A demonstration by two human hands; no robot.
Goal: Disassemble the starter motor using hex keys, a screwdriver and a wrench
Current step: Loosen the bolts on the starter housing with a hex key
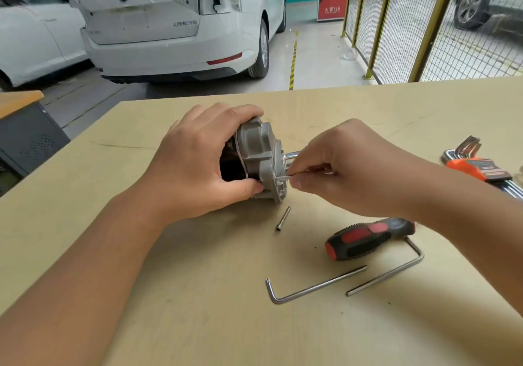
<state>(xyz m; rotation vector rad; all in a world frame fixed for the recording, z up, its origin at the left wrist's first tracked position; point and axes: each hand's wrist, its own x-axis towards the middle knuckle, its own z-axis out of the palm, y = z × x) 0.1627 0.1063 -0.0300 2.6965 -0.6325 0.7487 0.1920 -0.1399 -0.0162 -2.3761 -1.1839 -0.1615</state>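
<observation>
The starter motor, grey cast housing with a black body, lies on its side in the middle of the table. My left hand grips its black body from the left, fingers over the top and thumb underneath. My right hand pinches a thin long bolt that sticks out of the grey end flange. A second long bolt lies loose on the table just in front of the motor. A shiny shaft projects from the flange behind my right fingers.
A red and black screwdriver lies at the front right, partly under my right forearm. Two loose hex keys lie nearer me. A hex key set in an orange holder sits at the right edge. White cars and a yellow fence stand beyond the table.
</observation>
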